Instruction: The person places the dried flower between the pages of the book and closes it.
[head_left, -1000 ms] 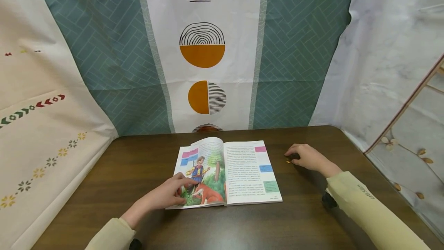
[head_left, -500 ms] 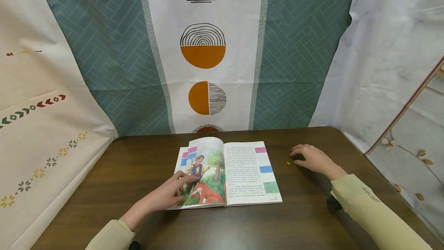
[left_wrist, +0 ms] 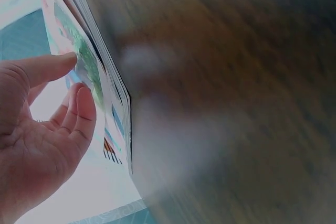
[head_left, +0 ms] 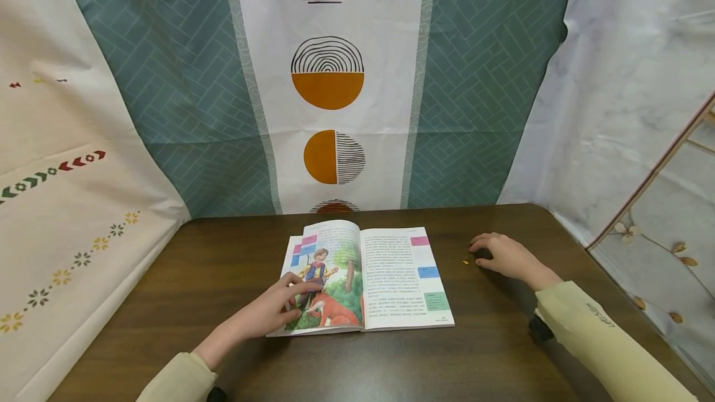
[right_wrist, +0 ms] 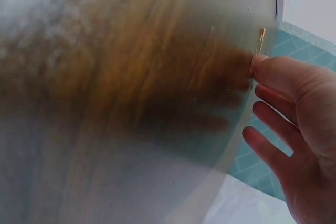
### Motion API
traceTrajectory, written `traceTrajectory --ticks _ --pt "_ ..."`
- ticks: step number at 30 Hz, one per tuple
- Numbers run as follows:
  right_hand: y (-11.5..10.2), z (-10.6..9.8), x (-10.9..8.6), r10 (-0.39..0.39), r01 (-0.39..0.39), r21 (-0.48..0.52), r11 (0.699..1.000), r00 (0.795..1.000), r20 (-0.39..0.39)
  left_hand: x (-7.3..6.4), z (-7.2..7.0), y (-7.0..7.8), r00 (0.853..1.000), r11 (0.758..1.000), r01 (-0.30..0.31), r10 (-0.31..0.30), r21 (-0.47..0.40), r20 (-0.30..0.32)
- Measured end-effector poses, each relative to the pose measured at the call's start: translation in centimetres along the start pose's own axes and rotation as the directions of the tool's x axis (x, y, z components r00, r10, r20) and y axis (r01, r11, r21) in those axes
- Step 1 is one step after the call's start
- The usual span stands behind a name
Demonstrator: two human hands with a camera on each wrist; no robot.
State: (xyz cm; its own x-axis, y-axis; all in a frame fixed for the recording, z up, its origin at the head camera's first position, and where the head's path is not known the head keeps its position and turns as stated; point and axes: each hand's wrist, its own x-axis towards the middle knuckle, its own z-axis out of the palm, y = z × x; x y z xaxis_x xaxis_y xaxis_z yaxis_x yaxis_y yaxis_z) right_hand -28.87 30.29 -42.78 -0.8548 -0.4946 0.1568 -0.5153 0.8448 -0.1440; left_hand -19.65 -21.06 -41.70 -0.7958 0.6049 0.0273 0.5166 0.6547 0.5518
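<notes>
An open book [head_left: 393, 278] lies on the dark wooden table, its left page picturing a figure and a fox. My left hand [head_left: 274, 309] rests at the lower left of that page, fingers loosely bent. In the left wrist view the left hand [left_wrist: 50, 114] has a gap between thumb and fingers, beside the book [left_wrist: 107, 85]. To the right of the book, my right hand [head_left: 508, 257] is low at the tabletop. Its fingers are spread and relaxed in the right wrist view, with nothing held. Tiny orange bits [head_left: 466, 261] lie by its thumb.
The brown table [head_left: 391, 365] extends around the book. A patterned curtain [head_left: 335, 92] hangs behind the table's far edge. Cream cloth [head_left: 84, 234] borders the left side, and a pale marbled cloth [head_left: 625, 110] the right.
My right hand has drawn slightly to the right, away from the orange bits. The raised left page of the book has shifted a little to the left. My left hand stays almost in place.
</notes>
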Motion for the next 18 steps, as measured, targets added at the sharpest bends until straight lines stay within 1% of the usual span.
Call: traceTrajectory --ticks 5,13,18 --pt "0.11 -0.06 -0.09 0.008 -0.008 0.026 1.000 1.000 -0.002 0.14 0.17 0.18 1.000 1.000 -0.010 0.010 0.016 0.005" --pt "0.10 -0.39 -0.41 0.015 -0.015 0.057 0.998 1.000 0.004 0.33 0.46 0.51 0.999 0.999 -0.043 0.043 0.029 0.002" --pt "0.14 -0.49 -0.60 0.021 -0.022 0.071 0.997 1.000 0.005 0.37 0.52 0.36 0.999 0.999 -0.042 0.041 0.027 0.014"
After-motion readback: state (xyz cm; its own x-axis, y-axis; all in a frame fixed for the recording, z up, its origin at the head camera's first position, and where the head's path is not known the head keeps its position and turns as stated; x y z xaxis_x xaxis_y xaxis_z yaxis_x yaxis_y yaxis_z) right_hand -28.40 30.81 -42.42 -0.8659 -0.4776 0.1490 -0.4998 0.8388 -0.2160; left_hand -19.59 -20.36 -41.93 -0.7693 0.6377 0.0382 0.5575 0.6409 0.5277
